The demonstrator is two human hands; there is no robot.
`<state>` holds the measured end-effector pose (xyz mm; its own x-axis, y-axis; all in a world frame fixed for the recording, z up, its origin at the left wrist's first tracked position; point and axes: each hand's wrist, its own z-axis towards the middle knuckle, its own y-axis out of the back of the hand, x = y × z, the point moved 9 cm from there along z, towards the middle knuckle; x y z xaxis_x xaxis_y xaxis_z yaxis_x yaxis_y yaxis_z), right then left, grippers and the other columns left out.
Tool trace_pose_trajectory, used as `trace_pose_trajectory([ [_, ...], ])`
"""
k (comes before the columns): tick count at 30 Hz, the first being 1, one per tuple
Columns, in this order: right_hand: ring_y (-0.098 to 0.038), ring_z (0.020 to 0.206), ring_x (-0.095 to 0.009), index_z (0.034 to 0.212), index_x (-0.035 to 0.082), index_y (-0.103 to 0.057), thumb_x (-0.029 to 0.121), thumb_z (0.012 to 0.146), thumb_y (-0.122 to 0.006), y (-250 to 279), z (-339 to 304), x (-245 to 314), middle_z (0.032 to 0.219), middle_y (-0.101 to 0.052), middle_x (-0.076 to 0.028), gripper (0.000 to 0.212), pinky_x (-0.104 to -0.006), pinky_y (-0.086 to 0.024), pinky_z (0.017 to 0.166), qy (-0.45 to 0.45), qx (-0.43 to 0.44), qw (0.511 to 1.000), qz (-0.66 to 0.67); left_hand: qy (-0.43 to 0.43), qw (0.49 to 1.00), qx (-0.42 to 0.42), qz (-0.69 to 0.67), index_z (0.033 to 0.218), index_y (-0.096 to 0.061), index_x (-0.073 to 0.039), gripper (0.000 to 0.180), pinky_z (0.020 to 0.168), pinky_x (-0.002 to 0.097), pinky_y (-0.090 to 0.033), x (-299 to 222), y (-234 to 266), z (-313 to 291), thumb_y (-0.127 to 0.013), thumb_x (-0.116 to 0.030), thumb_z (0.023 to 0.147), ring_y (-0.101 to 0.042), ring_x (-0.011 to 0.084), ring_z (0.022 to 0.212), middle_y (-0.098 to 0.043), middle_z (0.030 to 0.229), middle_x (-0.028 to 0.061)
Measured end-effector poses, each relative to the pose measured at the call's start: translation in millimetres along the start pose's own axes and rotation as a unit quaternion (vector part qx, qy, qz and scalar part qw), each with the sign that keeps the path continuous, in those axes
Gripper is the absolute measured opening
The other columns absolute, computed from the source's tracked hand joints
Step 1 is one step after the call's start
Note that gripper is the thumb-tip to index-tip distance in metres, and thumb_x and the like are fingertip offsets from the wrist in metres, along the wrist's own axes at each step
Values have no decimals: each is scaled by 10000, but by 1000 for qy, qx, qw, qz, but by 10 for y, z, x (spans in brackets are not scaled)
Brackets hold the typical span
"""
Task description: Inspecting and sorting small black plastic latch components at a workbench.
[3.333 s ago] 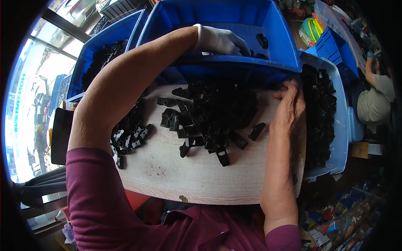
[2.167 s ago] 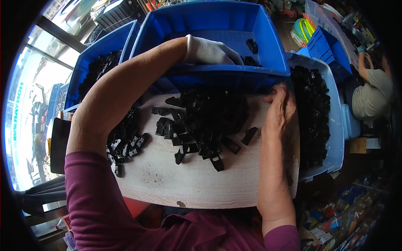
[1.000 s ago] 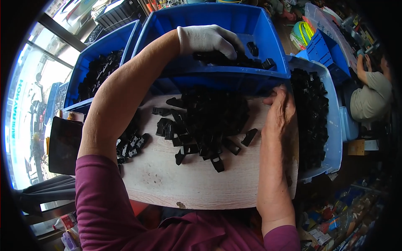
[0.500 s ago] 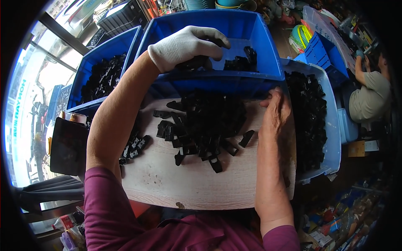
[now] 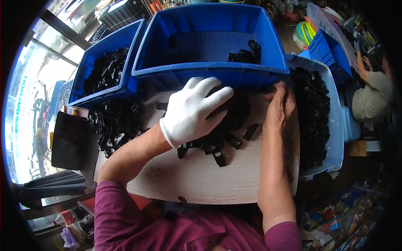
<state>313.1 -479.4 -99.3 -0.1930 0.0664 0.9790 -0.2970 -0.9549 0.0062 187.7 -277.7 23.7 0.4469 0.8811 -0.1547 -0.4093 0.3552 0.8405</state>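
Observation:
My left hand point(image 5: 197, 109), in a white knitted glove, is over a pile of small black plastic parts point(image 5: 238, 109) on the table. Its fingers are apart and curved down onto the pile; the fingertips are partly hidden among the parts. My bare right hand point(image 5: 279, 104) is at the lower right front corner of a large blue bin point(image 5: 209, 69), with its fingers bent against that corner. Inside this bin, a few black parts point(image 5: 247, 53) lie at the right and a dark piece sits at the far left.
A smaller blue bin point(image 5: 75, 90) of black parts stands at the left, with more loose parts point(image 5: 115, 125) in front. On the right is a pale blue tub point(image 5: 333, 138) full of black parts. A co-worker point(image 5: 372, 94) sits at the far right.
My left hand has come out of the large blue bin and down toward me onto the pile. The right hand stays at the bin's corner. The view has shifted slightly.

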Motion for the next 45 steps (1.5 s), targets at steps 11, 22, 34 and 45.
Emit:
trace_pose_trajectory([
  [11,-575,626,-141,992,6,-711,381,991,-572,-6,-14,45,675,-604,-35,400,-313,-457,612,6,-20,1000,0,-63,986,-129,-80,1013,-716,-41,246,763,369,-565,79,562,195,-781,-60,777,-688,296,884,-711,1000,116],
  [22,-586,714,-130,1065,30,-711,329,1009,-556,-52,-62,81,850,-646,-47,342,-297,-477,719,-41,20,999,-15,188,940,261,-117,1530,-406,-113,949,1056,515,-502,1436,-870,1138,-518,-788,872,-559,419,1299,-536,1430,257],
  [34,-510,627,-132,947,-7,-681,416,979,-591,-4,-34,88,657,-554,-32,434,-320,-426,614,2,-17,1000,-23,177,871,449,-90,1470,-480,-68,931,998,628,-512,863,-1533,1331,-508,-783,875,-532,422,1320,-565,1400,219],
  [45,-577,693,-132,1003,15,-700,307,987,-576,-34,-50,79,802,-624,-42,319,-299,-463,713,-41,11,999,-8,119,885,425,-150,1455,-510,-97,742,916,506,-601,835,-1494,1364,-648,-587,915,-643,363,1194,-636,1301,215],
])
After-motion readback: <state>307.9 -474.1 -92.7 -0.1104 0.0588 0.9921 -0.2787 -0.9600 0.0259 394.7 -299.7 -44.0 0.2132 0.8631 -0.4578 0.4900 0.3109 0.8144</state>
